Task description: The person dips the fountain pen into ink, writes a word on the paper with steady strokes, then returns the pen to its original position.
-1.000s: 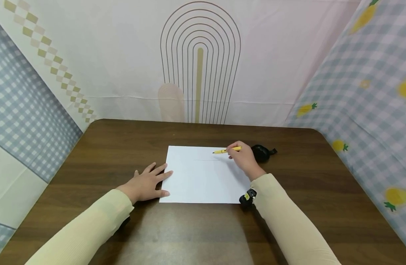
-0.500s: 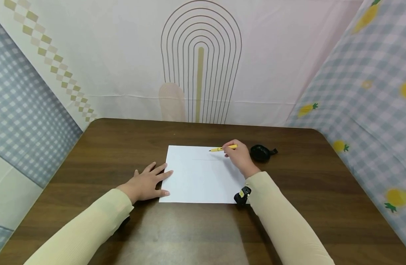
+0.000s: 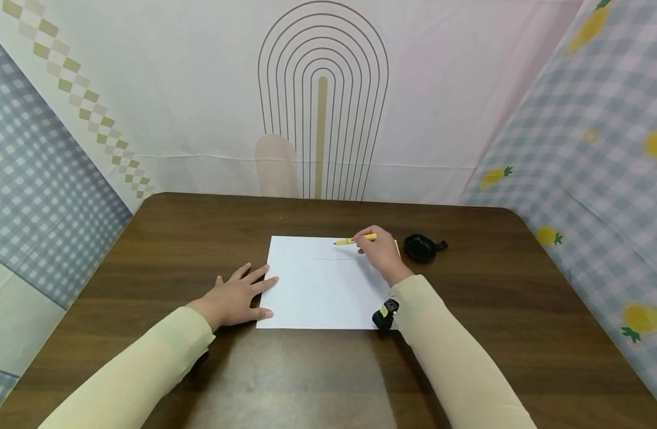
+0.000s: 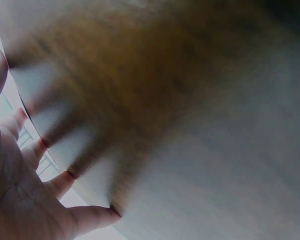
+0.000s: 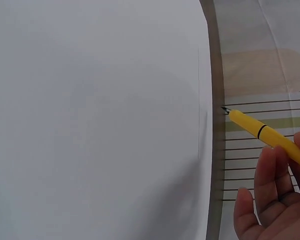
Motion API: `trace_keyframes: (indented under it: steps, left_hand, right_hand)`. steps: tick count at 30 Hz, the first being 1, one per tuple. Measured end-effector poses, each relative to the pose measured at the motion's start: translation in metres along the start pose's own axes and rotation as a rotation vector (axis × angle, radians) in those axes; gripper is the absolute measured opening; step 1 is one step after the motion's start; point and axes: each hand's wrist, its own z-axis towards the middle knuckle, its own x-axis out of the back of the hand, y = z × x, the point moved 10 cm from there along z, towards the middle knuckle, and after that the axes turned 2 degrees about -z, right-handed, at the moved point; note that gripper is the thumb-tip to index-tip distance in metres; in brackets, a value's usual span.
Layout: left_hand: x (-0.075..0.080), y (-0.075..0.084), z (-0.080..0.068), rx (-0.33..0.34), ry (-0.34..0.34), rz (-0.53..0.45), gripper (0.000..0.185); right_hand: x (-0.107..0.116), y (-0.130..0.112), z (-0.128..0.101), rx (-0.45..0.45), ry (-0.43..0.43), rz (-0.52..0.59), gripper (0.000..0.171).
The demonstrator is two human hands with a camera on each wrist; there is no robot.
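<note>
A white sheet of paper lies on the table, with one thin straight line near its far edge. My right hand pinches a yellow pen that has a black ring and a dark tip. In the right wrist view, the pen tip shows against the background past the sheet's far edge, so it appears raised off the paper. My left hand rests with spread fingers at the sheet's left edge, fingertips on the paper. Those fingers also show spread in the left wrist view, where the surface is blurred.
To the right of the sheet sits a small black rounded object with a short tab. Brown wooden table surrounds the paper. A patterned cloth hangs behind the far edge, with checked cloth on both sides.
My right hand has moved left over the paper with the pen, away from the black object. The left hand stays in place, and the line looks the same.
</note>
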Motion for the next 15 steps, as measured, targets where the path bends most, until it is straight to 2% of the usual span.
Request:
trace_keyframes:
  steps: [15]
  left_hand:
    - [-0.0004,-0.0015,-0.0006,0.004,-0.006,-0.007,0.075]
  right_hand:
    - [-0.0088,0.0025,0.0061,-0.019,-0.02,0.024,0.018]
